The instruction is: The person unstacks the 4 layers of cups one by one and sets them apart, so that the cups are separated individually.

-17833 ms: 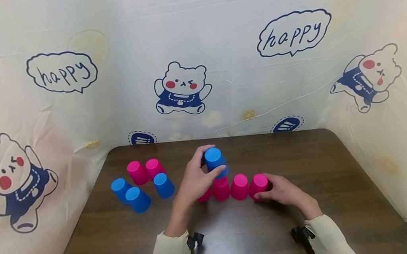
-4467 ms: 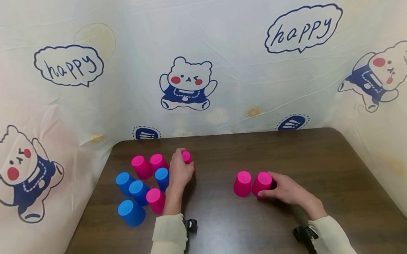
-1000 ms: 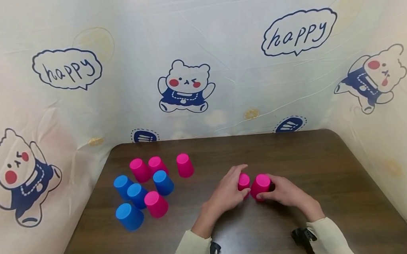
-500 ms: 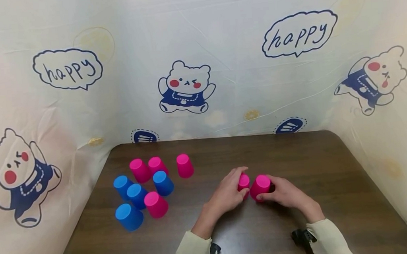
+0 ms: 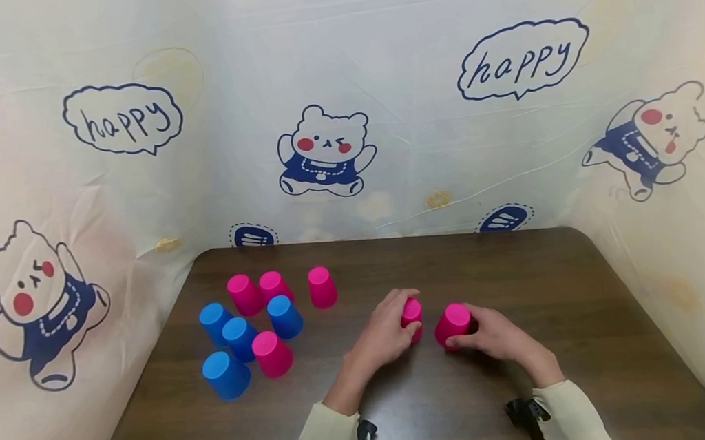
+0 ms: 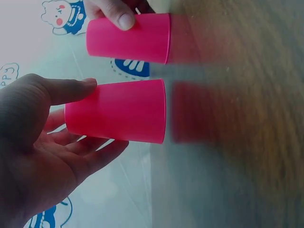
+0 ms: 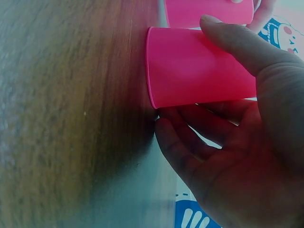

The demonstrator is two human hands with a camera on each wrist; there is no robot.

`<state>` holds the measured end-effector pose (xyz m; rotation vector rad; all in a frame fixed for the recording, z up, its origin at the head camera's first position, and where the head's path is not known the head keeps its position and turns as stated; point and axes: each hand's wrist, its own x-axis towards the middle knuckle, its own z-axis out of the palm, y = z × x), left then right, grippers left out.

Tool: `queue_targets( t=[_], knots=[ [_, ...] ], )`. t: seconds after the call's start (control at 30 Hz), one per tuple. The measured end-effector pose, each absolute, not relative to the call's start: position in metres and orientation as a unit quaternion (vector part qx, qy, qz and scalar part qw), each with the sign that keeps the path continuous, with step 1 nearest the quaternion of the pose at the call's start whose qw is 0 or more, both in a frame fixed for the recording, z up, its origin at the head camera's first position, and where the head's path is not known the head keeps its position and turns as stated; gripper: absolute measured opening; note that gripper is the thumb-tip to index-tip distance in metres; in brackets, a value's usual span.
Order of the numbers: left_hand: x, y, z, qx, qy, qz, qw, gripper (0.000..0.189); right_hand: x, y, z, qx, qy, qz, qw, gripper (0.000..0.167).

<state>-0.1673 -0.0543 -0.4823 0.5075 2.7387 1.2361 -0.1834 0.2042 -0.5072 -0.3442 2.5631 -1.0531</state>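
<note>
My left hand [image 5: 381, 332] grips a pink cup [image 6: 116, 111] with the thumb on the near side and the fingers behind. The cup is upside down, and in the left wrist view a thin gap shows between its rim and the table. To its right, my right hand [image 5: 498, 333] holds a second upside-down pink cup [image 7: 199, 66], whose rim rests on the table. A space separates these two cups. At the left stand several blue cups [image 5: 226, 376] and several pink cups [image 5: 272, 354], all upside down; one pink cup [image 5: 322, 288] stands a little apart at the back.
The brown wooden table [image 5: 517, 262] reaches back to a pale curtain [image 5: 414, 139] printed with bears and "happy" bubbles. Cream sleeves and black wrist straps show at the front.
My left hand has shifted slightly left with its pink cup, widening the space to the right-hand cup. Since the oldest frame, the other row cups and the blue cup have gone left. Right hand still.
</note>
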Motion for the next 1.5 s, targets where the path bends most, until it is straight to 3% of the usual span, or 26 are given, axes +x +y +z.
queue_targets(
  t=[0.47, 1.27, 1.5],
  knots=[
    [-0.165, -0.078, -0.472, 0.135, 0.904, 0.406, 0.015, 0.055, -0.184, 0.206, -0.508, -0.125, 0.904, -0.369, 0.173, 0.061],
    [-0.154, -0.147, -0.47, 0.03, 0.91, 0.412, -0.021, 0.06, -0.183, 0.205, -0.507, -0.131, 0.904, -0.368, 0.174, 0.062],
    [-0.157, -0.156, -0.47, 0.0, 0.913, 0.409, -0.005, 0.062, -0.182, 0.204, -0.506, -0.127, 0.905, -0.366, 0.175, 0.064]
  ],
)
